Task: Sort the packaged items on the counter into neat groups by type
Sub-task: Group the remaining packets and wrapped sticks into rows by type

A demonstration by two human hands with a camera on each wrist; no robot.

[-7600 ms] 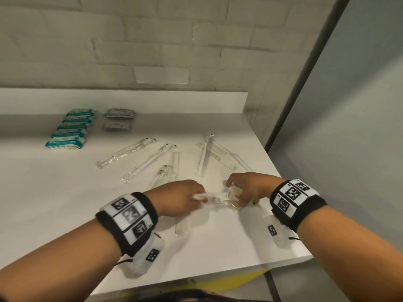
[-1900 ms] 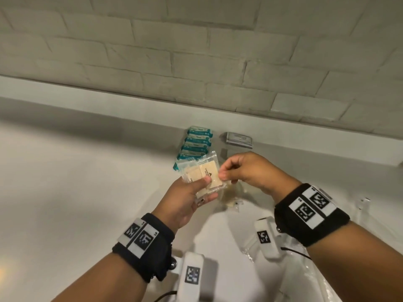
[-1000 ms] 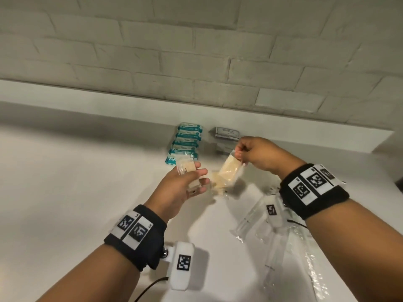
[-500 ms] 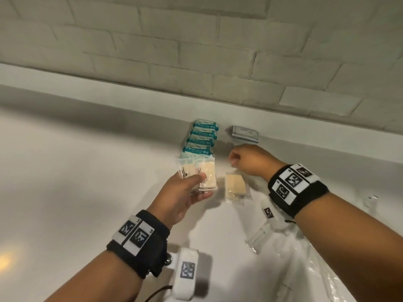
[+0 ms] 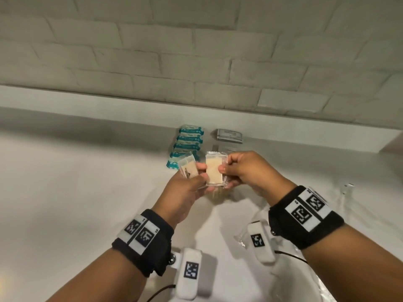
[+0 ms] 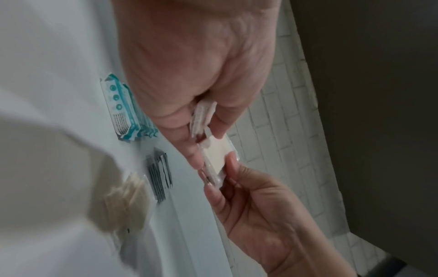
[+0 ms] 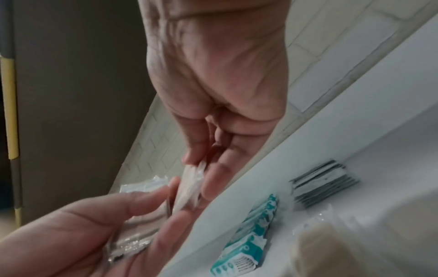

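Note:
Above the white counter my left hand holds a small stack of clear packets with beige pads. My right hand pinches the right edge of one beige packet that still touches the left fingers. The wrist views show this packet edge-on between both hands. More beige packets lie on the counter below, mostly hidden in the head view. A row of teal packets and a pile of grey packets lie by the back ledge.
Long clear packets lie on the counter at the lower right, under my right forearm, and a small clear piece sits further right. A brick wall rises behind the ledge. Bare counter stretches to the left.
Half a second ago my right hand was low on the counter beside a laid-down beige packet. It has come back up to the left hand and now pinches another packet from the stack.

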